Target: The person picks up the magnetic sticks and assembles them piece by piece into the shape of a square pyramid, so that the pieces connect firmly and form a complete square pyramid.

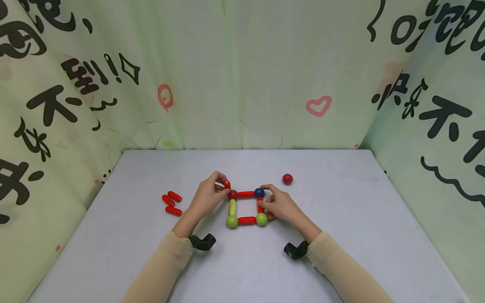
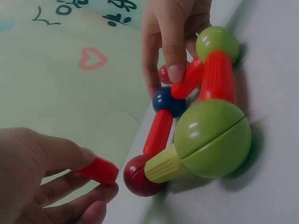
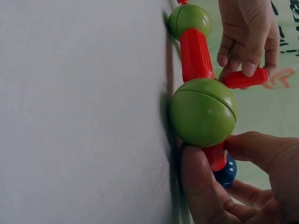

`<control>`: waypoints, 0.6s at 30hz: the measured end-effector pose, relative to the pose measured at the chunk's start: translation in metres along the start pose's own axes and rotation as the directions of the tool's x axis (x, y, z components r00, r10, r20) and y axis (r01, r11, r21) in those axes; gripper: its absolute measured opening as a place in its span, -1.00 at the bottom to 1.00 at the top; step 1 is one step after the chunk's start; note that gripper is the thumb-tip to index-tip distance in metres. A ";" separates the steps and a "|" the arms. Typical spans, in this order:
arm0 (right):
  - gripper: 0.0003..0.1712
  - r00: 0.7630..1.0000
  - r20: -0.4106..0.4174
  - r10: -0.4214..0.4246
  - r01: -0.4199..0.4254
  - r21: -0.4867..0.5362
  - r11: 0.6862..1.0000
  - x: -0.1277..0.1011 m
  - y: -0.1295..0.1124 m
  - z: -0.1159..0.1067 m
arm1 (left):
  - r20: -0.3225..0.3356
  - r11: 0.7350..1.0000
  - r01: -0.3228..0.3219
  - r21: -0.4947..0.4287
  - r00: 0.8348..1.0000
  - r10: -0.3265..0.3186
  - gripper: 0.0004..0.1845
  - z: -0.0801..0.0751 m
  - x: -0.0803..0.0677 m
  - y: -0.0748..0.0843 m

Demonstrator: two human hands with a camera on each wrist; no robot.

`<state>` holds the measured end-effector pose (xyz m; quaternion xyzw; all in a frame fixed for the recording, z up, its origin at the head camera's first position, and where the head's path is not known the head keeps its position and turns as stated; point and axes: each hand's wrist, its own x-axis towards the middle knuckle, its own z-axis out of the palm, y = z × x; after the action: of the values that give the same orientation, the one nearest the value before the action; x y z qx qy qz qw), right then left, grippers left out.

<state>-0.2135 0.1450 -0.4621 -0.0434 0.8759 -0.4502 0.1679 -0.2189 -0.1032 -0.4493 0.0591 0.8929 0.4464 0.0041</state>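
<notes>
A square frame of balls and rods lies on the table. Its corners are a dark red ball (image 1: pixel 233 194), a blue ball (image 1: pixel 259 192) and two green balls, one at front left (image 1: pixel 232 221), the other at front right (image 1: pixel 261 219). A yellow-green rod (image 1: pixel 232 207) forms the left side; red rods form the others. My left hand (image 1: pixel 209 191) pinches a separate red rod (image 2: pixel 100 170) upright, its lower end close to the dark red ball. With thumb and fingers, my right hand (image 1: pixel 282 205) grips the right-side red rod (image 3: pixel 215 157) between the blue and green balls.
Several loose red rods (image 1: pixel 173 211) lie to the left of my left hand. Behind the frame, toward the right, sits a single red ball (image 1: pixel 287 179). A pale curtain (image 1: pixel 242 84) with writing encloses the white table (image 1: pixel 322 168) at the back and sides.
</notes>
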 end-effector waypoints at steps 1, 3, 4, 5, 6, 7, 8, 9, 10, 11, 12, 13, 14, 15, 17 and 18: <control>-0.30 1.000 0.001 -0.001 0.001 0.000 1.000 0.000 0.000 0.000 | -0.004 1.000 -0.006 -0.014 1.000 0.006 -0.70 0.001 0.001 0.001; -0.30 1.000 0.002 -0.001 0.001 0.000 1.000 0.000 0.000 0.000 | -0.008 0.999 -0.017 -0.038 1.000 0.017 -0.70 0.002 0.002 0.002; -0.30 1.000 0.003 0.000 0.000 0.000 1.000 0.000 -0.001 0.000 | -0.008 0.999 -0.020 -0.048 1.000 0.019 -0.70 0.003 0.002 0.003; -0.30 1.000 0.004 -0.003 0.003 -0.004 1.000 0.000 -0.001 0.001 | -0.006 0.998 -0.023 -0.053 1.000 0.022 -0.71 0.004 0.003 0.003; -0.30 1.000 0.004 -0.002 0.002 -0.004 1.000 0.000 -0.001 0.001 | 0.002 0.998 -0.026 -0.053 1.000 0.027 -0.71 0.005 0.004 0.003; -0.30 1.000 0.005 0.000 0.000 -0.004 1.000 0.000 -0.001 0.001 | 0.008 0.998 -0.029 -0.049 1.000 0.030 -0.71 0.006 0.004 0.002; -0.30 1.000 0.007 0.003 -0.003 -0.007 1.000 0.000 -0.002 0.001 | 0.016 0.999 -0.030 -0.042 0.999 0.031 -0.71 0.007 0.005 0.001; -0.30 1.000 0.009 0.003 -0.003 -0.013 1.000 0.000 -0.002 0.001 | 0.024 0.999 -0.027 -0.031 0.999 0.028 -0.70 0.008 0.006 0.000; -0.30 1.000 0.012 0.003 -0.003 -0.022 1.000 0.000 -0.003 0.000 | 0.033 1.000 -0.028 -0.012 0.999 0.028 -0.70 0.008 0.006 -0.001; -0.31 1.000 0.014 0.000 0.000 -0.036 0.999 0.000 -0.003 -0.001 | 0.042 1.000 -0.027 0.007 0.999 0.027 -0.68 0.009 0.005 -0.002; -0.32 1.000 0.010 0.001 0.000 -0.051 0.999 0.001 -0.004 -0.002 | 0.049 0.999 -0.020 0.027 0.999 0.018 -0.67 0.009 0.005 -0.003; -0.34 1.000 0.006 -0.008 0.008 -0.076 0.997 0.001 -0.004 -0.004 | 0.053 0.999 -0.009 0.049 0.999 0.006 -0.66 0.008 0.004 -0.003; -0.36 1.000 0.000 -0.022 0.022 -0.102 0.995 0.001 -0.005 -0.005 | 0.060 0.997 0.006 0.072 0.998 -0.010 -0.64 0.007 0.002 -0.003; -0.38 0.999 -0.009 -0.041 0.040 -0.129 0.991 0.002 -0.005 -0.007 | 0.068 0.995 0.023 0.095 0.997 -0.029 -0.63 0.006 0.000 -0.002; -0.43 0.996 -0.026 -0.085 0.079 -0.180 0.981 0.003 -0.006 -0.011 | 0.095 0.989 0.063 0.137 0.993 -0.076 -0.63 0.002 -0.005 -0.001; -0.46 0.993 -0.029 -0.112 0.103 -0.203 0.974 0.004 -0.006 -0.012 | 0.119 0.984 0.081 0.160 0.988 -0.101 -0.65 -0.001 -0.008 0.000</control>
<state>-0.2215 0.1498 -0.4514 -0.0984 0.9165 -0.3685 0.1203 -0.2111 -0.1047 -0.4493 0.0463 0.9245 0.3705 0.0765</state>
